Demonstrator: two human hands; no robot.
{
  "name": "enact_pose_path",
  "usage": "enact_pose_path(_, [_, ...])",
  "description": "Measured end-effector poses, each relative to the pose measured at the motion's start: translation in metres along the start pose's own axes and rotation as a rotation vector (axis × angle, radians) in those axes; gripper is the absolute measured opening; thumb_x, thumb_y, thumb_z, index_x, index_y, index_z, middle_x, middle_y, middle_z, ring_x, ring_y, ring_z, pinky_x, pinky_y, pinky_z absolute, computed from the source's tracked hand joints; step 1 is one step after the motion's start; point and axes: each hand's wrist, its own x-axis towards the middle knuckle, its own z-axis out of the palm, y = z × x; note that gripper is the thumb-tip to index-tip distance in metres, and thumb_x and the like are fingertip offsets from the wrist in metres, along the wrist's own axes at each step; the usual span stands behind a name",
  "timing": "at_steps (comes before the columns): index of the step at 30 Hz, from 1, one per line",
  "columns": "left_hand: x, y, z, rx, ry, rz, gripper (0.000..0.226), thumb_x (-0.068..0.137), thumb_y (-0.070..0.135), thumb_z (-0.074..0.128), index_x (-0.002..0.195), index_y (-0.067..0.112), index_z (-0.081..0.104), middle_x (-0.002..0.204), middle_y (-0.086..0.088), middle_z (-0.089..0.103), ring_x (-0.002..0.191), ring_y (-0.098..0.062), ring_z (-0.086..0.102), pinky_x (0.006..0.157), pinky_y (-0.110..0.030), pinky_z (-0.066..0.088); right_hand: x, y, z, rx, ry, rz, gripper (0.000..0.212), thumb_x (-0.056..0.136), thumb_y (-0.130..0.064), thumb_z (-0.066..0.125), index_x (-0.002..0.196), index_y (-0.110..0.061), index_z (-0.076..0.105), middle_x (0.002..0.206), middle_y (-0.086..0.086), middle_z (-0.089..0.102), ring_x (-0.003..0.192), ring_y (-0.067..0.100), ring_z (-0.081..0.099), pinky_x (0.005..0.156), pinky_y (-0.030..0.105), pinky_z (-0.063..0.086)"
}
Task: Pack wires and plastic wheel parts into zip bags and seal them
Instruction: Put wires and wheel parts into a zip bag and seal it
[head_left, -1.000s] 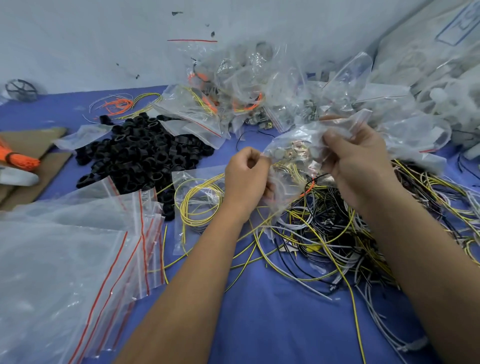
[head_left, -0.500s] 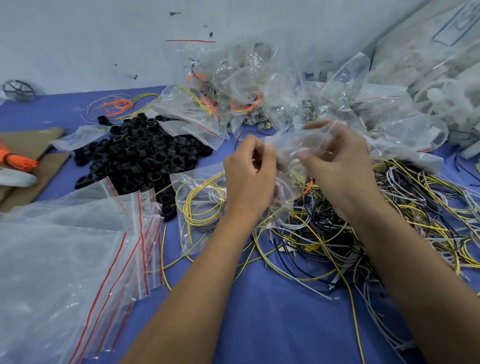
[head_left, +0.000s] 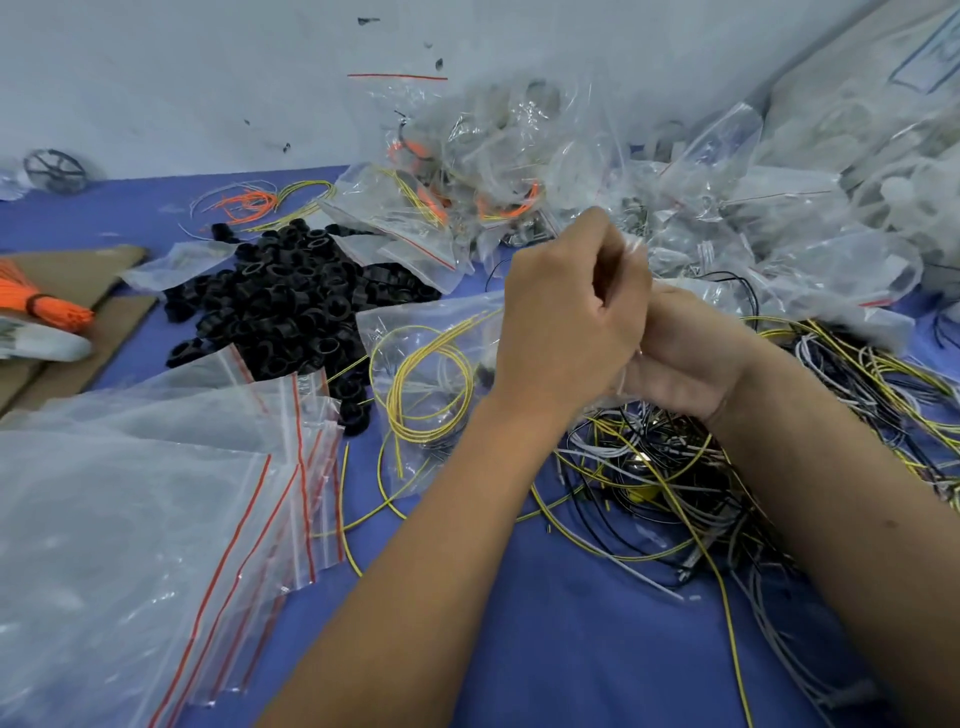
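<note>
Hands meet above the wires (head_left: 649, 467): left hand (head_left: 566, 322) and right hand (head_left: 691, 358) both pinch one clear zip bag (head_left: 631, 249), pressed close together over the bench (head_left: 545, 649).

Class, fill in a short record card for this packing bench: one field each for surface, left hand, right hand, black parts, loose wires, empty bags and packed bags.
Surface: blue cloth
Left hand: curled, pinching a small clear bag
Right hand: grips the same bag from below
Black parts: heap of black rings, left of the hands
Loose wires: tangle of wires under the right forearm
Empty bags: stack of zip bags, near left
Packed bags: pile of filled bags at the wall
</note>
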Motion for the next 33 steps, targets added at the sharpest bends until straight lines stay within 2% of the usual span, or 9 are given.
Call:
enact_pose_path(5, [0.006, 0.008, -0.006, -0.046, -0.028, 0.073, 0.027, 0.09, 0.003, 0.069, 0.068, 0.0, 0.054, 0.057, -0.003, 0.045, 0.055, -0.023, 0.043, 0.056, -0.034, 0.037, 0.006, -0.001, 0.006, 0.086, -0.371, 0.006, 0.02, 0.069, -0.043, 0.083, 0.081, -0.027, 0.081, 0.084, -0.009, 0.075, 0.081, 0.007, 0.074, 0.065, 0.027, 0.061])
enact_pose_path(9, [0.009, 0.011, -0.01, -0.087, -0.079, 0.097, 0.027, 0.089, 0.003, 0.068, 0.066, 0.0, 0.053, 0.057, 0.007, 0.039, 0.054, -0.019, 0.039, 0.055, -0.026, 0.031, 0.015, -0.001, 0.004, 0.004, -0.555, 0.105, 0.024, 0.07, -0.049, 0.085, 0.083, -0.03, 0.08, 0.085, -0.011, 0.075, 0.087, 0.002, 0.072, 0.075, 0.022, 0.059])
enact_pose_path(12, [0.011, 0.009, -0.012, -0.138, -0.112, 0.062, 0.033, 0.097, 0.014, 0.062, 0.066, 0.006, 0.051, 0.054, 0.004, 0.04, 0.051, -0.02, 0.043, 0.053, -0.028, 0.033, 0.025, -0.003, -0.018, -0.318, -0.384, 0.139, 0.009, 0.085, -0.011, 0.075, 0.089, -0.019, 0.075, 0.084, 0.002, 0.074, 0.075, 0.009, 0.073, 0.085, 0.036, 0.061])
enact_pose_path(15, [0.013, -0.006, -0.018, -0.155, -0.007, -0.052, 0.039, 0.103, 0.027, 0.052, 0.069, 0.007, 0.05, 0.055, -0.008, 0.045, 0.053, -0.028, 0.049, 0.052, -0.041, 0.04, 0.022, -0.014, -0.021, -0.643, -0.27, -0.065, 0.042, 0.08, 0.014, 0.062, 0.096, -0.024, 0.071, 0.087, -0.003, 0.076, 0.078, 0.007, 0.073, 0.085, 0.032, 0.061])
enact_pose_path(21, [0.006, -0.051, -0.032, -0.219, 0.314, -0.403, 0.037, 0.102, 0.019, 0.045, 0.071, 0.001, 0.052, 0.058, -0.014, 0.052, 0.053, -0.03, 0.049, 0.054, -0.048, 0.049, 0.023, -0.02, -0.006, -1.007, -0.264, -0.383, 0.026, 0.086, -0.02, 0.073, 0.1, 0.002, 0.069, 0.095, 0.015, 0.072, 0.086, 0.018, 0.072, 0.078, 0.031, 0.058])
enact_pose_path(25, [0.001, -0.063, -0.035, -0.24, 0.393, -0.615, 0.033, 0.099, 0.012, 0.045, 0.067, 0.012, 0.052, 0.056, -0.006, 0.053, 0.053, -0.024, 0.049, 0.052, -0.033, 0.041, 0.035, -0.011, -0.002, -1.082, -0.295, -0.246, 0.019, 0.097, 0.001, 0.06, 0.113, 0.004, 0.068, 0.116, 0.021, 0.07, 0.104, 0.036, 0.068, 0.089, 0.036, 0.054])
enact_pose_path(27, [0.002, -0.066, -0.037, -0.197, 0.404, -0.61, 0.033, 0.098, 0.011, 0.045, 0.065, 0.013, 0.051, 0.055, -0.005, 0.053, 0.051, -0.025, 0.05, 0.053, -0.04, 0.045, 0.039, -0.005, 0.0, -1.067, -0.271, -0.143, 0.028, 0.097, 0.01, 0.053, 0.11, -0.01, 0.069, 0.113, 0.015, 0.072, 0.101, 0.027, 0.068, 0.088, 0.035, 0.049])
enact_pose_path(30, [0.001, -0.067, -0.038, -0.083, 0.378, -0.49, 0.029, 0.094, 0.019, 0.046, 0.07, 0.006, 0.054, 0.059, -0.011, 0.056, 0.058, -0.035, 0.056, 0.061, -0.055, 0.054, 0.036, 0.001, 0.003, -1.064, -0.266, -0.043, 0.048, 0.097, 0.012, 0.047, 0.087, -0.033, 0.061, 0.075, -0.025, 0.069, 0.07, -0.013, 0.061, 0.066, 0.003, 0.042])
enact_pose_path(33, [-0.005, -0.057, -0.027, -0.101, 0.351, -0.397, 0.029, 0.096, 0.021, 0.048, 0.073, 0.003, 0.053, 0.063, -0.018, 0.055, 0.06, -0.036, 0.055, 0.059, -0.053, 0.05, 0.034, 0.001, -0.004, -1.081, -0.197, 0.016, 0.03, 0.097, 0.005, 0.051, 0.093, -0.02, 0.067, 0.069, -0.014, 0.063, 0.06, 0.0, 0.055, 0.059, 0.009, 0.043])
